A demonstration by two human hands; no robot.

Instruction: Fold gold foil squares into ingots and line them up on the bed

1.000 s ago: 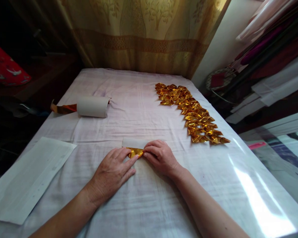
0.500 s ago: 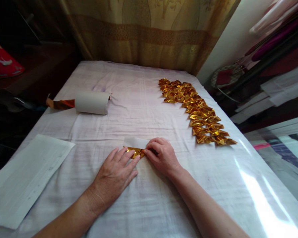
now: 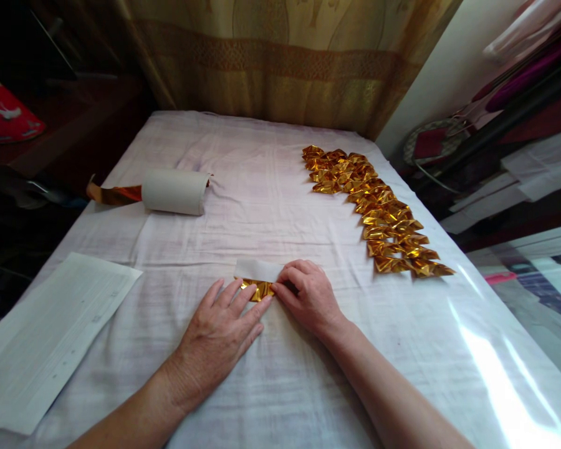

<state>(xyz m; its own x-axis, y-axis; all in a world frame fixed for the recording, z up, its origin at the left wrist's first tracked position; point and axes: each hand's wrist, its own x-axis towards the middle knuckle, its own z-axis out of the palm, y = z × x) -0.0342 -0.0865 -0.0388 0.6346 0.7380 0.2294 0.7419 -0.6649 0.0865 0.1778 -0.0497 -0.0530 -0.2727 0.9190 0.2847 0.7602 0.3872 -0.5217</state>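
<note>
The left hand [image 3: 217,340] lies open-fingered on the gold foil [image 3: 260,290], near the middle of the counter [image 3: 262,393]; the right hand [image 3: 308,296] pinches its right end. Folded gold pieces [image 3: 374,198] lie far right.

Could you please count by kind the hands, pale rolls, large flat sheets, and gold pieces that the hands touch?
Left hand, right hand: 2
Pale roll: 1
Large flat sheet: 1
Gold piece at the hands: 1
Total: 5

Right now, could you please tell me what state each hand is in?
Left hand: open, touching the gold foil.
Right hand: curled at the foil's right end, grip unclear.
</note>
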